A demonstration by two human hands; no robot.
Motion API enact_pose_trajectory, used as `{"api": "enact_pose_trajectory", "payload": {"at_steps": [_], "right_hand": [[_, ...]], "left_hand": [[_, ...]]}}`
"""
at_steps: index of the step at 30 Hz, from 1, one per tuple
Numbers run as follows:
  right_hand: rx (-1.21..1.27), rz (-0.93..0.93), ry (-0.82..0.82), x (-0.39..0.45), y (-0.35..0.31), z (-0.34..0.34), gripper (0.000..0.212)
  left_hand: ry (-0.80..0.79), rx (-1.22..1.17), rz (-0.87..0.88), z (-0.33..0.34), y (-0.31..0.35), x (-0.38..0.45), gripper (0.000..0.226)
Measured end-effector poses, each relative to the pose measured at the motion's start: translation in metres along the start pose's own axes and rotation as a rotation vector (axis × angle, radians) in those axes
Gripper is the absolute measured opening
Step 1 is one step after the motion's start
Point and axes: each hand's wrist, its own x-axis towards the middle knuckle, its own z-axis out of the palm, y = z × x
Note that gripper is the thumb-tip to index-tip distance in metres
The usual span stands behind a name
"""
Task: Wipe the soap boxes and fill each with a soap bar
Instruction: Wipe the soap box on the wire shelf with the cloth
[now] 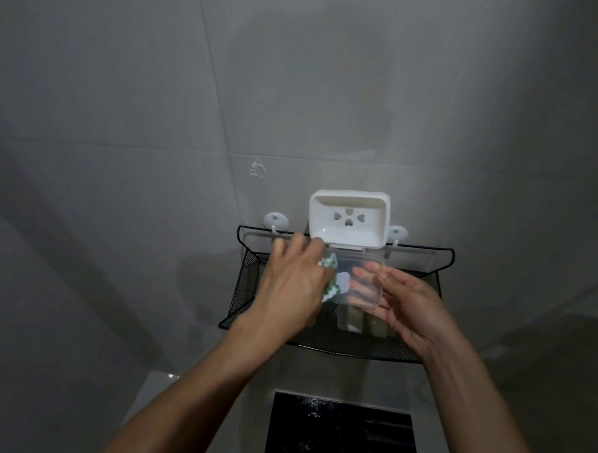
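Two bare hands meet over the black wire-mesh wall shelf (323, 344): the left hand (288, 287) pinches a green-and-white cloth (92, 268) against a clear plastic soap box (363, 280), cradled on the right hand (407, 306), fingers curled beneath, thumb on its rim

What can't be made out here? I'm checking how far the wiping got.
- Cloth: mostly hidden under the left hand; head view.
- Soap bars on the black wire shelf: dim, partly covered by the clear lid and the right hand; count unclear.
- White soap box: lighting too dim to judge cleanliness.
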Motion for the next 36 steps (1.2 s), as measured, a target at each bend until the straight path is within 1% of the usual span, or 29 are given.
{"api": "enact_pose_trajectory", "payload": {"at_steps": [2,4,7,11,14,16,18,21,23,25,28,31,34,36], "right_hand": [[0.002,0.005,-0.013,0.002,-0.001,0.004,0.027],[-0.005,0.000,-0.043,0.003,-0.002,0.007,0.032],[-0.024,0.009,-0.055,0.002,-0.001,0.010,0.035],[0.002,0.001,-0.009,0.000,-0.001,0.001,0.036],[-0.003,-0.029,0.025,0.000,-0.001,0.001,0.025],[-0.015,-0.039,0.053,0.000,0.001,0.002,0.021],[-0.024,-0.045,0.075,0.001,0.003,0.003,0.020],[-0.008,-0.067,0.125,0.002,0.003,-0.001,0.019],[-0.010,-0.077,0.149,0.003,0.003,-0.003,0.019],[-0.013,-0.070,0.153,0.003,0.006,-0.004,0.019],[-0.027,-0.035,0.161,0.003,0.008,-0.006,0.020],[-0.020,-0.038,0.200,0.002,-0.002,-0.011,0.019],[0.023,-0.065,0.224,-0.001,-0.015,-0.019,0.020],[0.051,-0.082,0.229,-0.004,-0.019,-0.022,0.019]], "left_hand": [[0.044,-0.006,0.013,-0.001,-0.001,0.004,0.017],[0.063,-0.021,0.046,0.000,0.002,0.009,0.022],[0.018,-0.007,0.061,0.005,0.003,0.015,0.030],[-0.025,0.048,-0.034,0.011,-0.007,0.013,0.036],[-0.074,0.094,-0.111,0.014,-0.008,0.013,0.039],[-0.101,0.085,-0.164,0.015,-0.004,0.014,0.039],[-0.137,0.051,-0.208,0.016,0.000,0.015,0.038],[-0.239,-0.051,-0.243,0.021,0.004,0.012,0.038],[-0.324,-0.145,-0.269,0.021,0.003,0.011,0.034],[-0.366,-0.226,-0.300,0.021,-0.001,0.012,0.026],[-0.354,-0.416,-0.345,0.021,-0.009,0.015,0.031],[-0.282,-0.630,-0.386,0.022,-0.020,0.012,0.032],[-0.204,-0.648,-0.385,0.027,-0.028,0.010,0.026],[-0.156,-0.639,-0.372,0.033,-0.026,0.011,0.017]]}}
